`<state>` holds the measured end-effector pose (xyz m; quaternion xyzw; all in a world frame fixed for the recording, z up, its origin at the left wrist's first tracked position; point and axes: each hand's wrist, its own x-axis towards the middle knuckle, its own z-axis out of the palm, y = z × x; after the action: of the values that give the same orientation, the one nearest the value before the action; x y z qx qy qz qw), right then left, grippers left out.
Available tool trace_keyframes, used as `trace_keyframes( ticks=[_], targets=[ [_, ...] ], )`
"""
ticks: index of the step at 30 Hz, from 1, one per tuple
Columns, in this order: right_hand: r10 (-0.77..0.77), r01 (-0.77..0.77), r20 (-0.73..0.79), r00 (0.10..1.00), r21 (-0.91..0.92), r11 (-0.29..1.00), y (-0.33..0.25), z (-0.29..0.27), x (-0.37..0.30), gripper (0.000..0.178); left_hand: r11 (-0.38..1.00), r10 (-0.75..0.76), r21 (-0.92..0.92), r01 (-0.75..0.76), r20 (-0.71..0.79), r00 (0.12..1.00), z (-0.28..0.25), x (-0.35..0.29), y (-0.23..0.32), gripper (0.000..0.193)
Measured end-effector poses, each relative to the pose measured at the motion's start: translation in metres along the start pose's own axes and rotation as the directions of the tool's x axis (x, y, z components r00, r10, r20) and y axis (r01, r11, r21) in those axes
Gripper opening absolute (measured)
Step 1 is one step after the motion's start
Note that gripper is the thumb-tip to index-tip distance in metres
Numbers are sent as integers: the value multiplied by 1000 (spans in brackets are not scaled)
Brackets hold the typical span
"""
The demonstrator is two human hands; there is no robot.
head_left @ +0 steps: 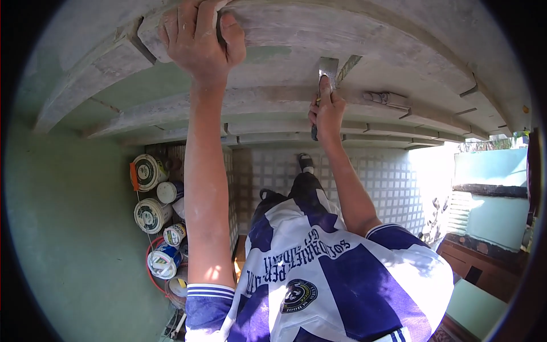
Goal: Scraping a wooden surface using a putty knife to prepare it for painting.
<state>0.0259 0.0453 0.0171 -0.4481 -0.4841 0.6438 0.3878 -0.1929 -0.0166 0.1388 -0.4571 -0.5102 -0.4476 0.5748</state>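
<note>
Wht-lidded tubs [151, 216] nr grn wall [74, 228] on L, red loop [148, 255] alongside; chequered flr [387, 185], sunlit on R

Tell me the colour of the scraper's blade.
The scraper's blade is silvery grey; the head view, the only one here, shows it.

We see dark lettering [301, 255] upside down across the chest of a white-and-purple shirt [356, 279], above a round, dark badge [296, 295] ringed by small letters; the buckets' [149, 172] labels seem too blurred for us to read.
</note>
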Motion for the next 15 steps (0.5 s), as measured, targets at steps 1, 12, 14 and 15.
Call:
trace_keyframes(
  ticks=[1, 12, 14, 15],
  targets=[
    [-2, 1, 7, 1000, 11, 1000, 1, -2, 2, 59, 996, -47, -71, 51, 49, 998, -5, 11, 13, 33],
    [-33, 27, 86, 996, 72, 997, -4, 3, 0, 55, 999, -35, -12, 36, 48, 998, 0, 2, 3, 31],
    [-37, 36, 93, 995, 12, 999, 22, -4, 5, 52, 999, -43, -21, 44, 6, 999, 4, 1, 5, 30],
    [-46, 45, 97, 994, 18, 999, 19, -2, 3, 52, 999, -36, -20, 36, -2, 999, 3, 0, 5, 30]
  ],
)
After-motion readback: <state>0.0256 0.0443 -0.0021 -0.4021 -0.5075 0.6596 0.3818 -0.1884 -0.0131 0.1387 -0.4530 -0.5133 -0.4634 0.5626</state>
